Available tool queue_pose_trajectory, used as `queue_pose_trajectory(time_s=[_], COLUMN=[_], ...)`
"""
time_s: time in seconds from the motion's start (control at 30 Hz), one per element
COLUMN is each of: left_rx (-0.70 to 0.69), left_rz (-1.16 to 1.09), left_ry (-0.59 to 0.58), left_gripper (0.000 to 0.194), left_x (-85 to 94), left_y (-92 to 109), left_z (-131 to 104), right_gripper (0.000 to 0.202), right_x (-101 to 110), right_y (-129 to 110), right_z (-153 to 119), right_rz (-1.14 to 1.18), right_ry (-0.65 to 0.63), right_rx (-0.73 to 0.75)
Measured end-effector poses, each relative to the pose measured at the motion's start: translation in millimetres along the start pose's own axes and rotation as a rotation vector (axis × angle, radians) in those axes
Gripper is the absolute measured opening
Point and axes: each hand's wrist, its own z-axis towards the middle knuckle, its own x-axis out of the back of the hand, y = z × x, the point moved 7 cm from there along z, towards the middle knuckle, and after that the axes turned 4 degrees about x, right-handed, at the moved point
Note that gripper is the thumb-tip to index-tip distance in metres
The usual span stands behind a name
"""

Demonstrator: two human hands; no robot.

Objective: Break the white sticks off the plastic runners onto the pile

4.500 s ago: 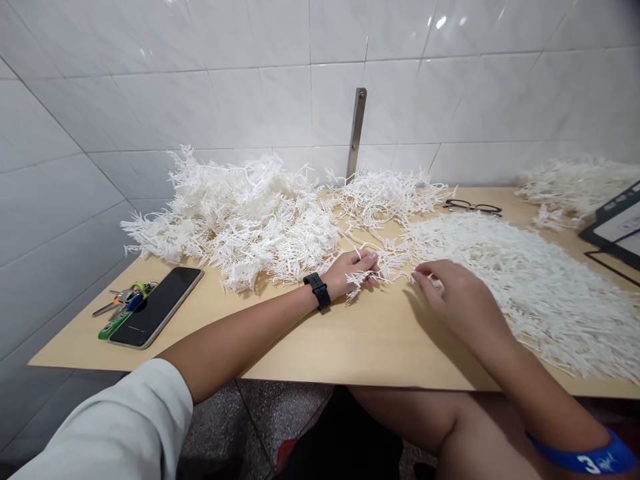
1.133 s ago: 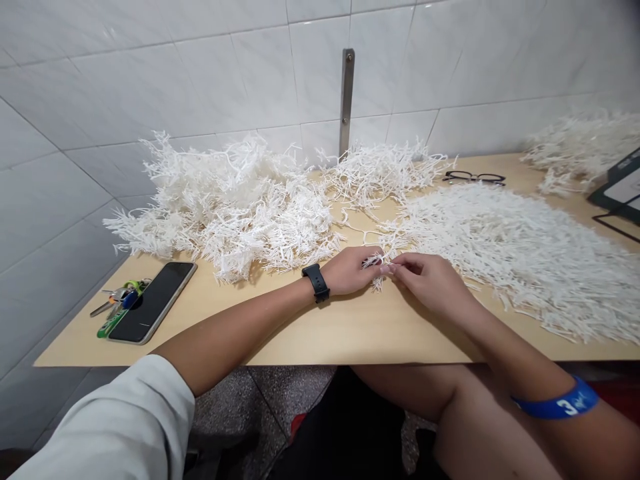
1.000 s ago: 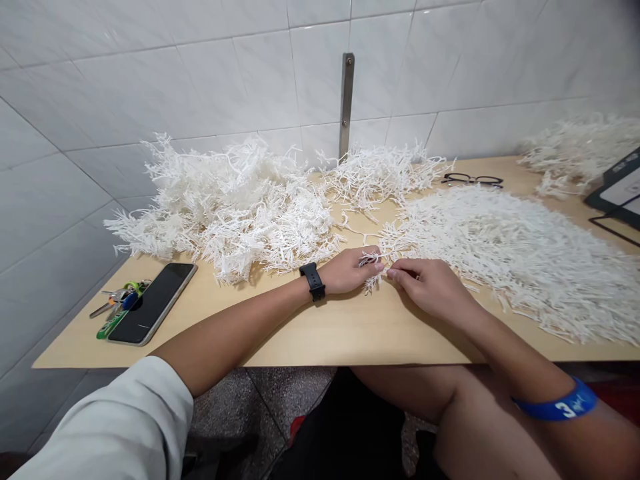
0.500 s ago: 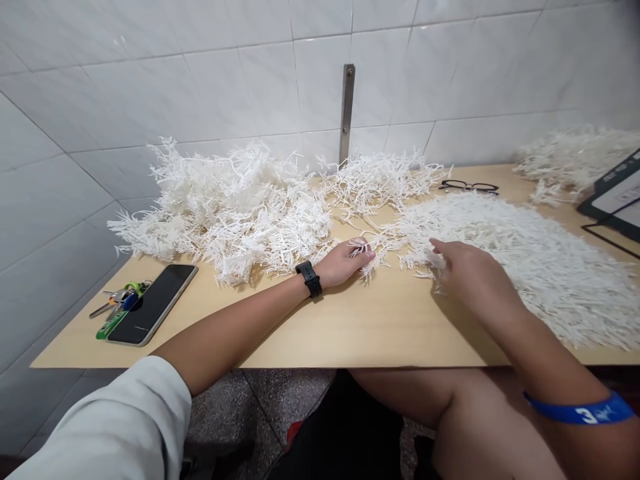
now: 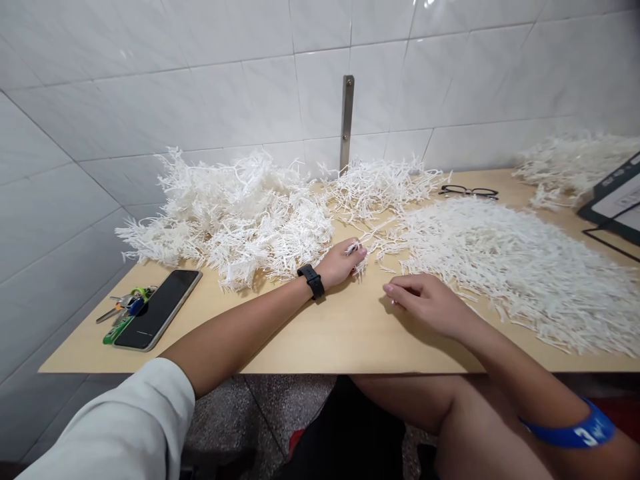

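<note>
My left hand [image 5: 345,261], with a black watch on its wrist, is closed around a white branched plastic sprig [image 5: 358,268] whose thin prongs stick out past the fingers. To its right, my right hand [image 5: 424,301] hovers low over the wooden table [image 5: 320,333], thumb and fingers pinched together. A tiny white bit shows beneath those fingertips; its exact shape is too small to make out. Behind my left hand lies a tangled heap of white branched sprigs [image 5: 250,213]. Beyond my right hand spreads a flat pile of small loose white pieces [image 5: 515,267].
A smaller heap of sprigs [image 5: 380,187] sits by the tiled wall, near black-framed glasses [image 5: 469,192]. At the left lie a phone [image 5: 157,310] and keys [image 5: 123,307]. A dark-edged case [image 5: 615,193] and another white heap [image 5: 570,163] are at the far right.
My right hand has moved left and toward me, from the edge of the loose pile to beside my left hand. My left hand still holds its sprig, now drawn slightly left.
</note>
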Motion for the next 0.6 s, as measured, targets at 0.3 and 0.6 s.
queue_pose_trajectory(time_s=[0.3, 0.6], left_rx=[-0.115, 0.007], left_rz=[0.124, -0.047], left_ry=[-0.13, 0.006], left_gripper=[0.045, 0.045], left_x=[-12.1, 0.0], left_y=[21, 6], left_z=[-9, -4], right_gripper=[0.033, 0.044], right_x=[48, -4], right_y=[10, -11], right_z=[-6, 5], right_rz=[-0.419, 0.085], right_ry=[0.436, 0.103], right_rx=[-0.083, -0.033])
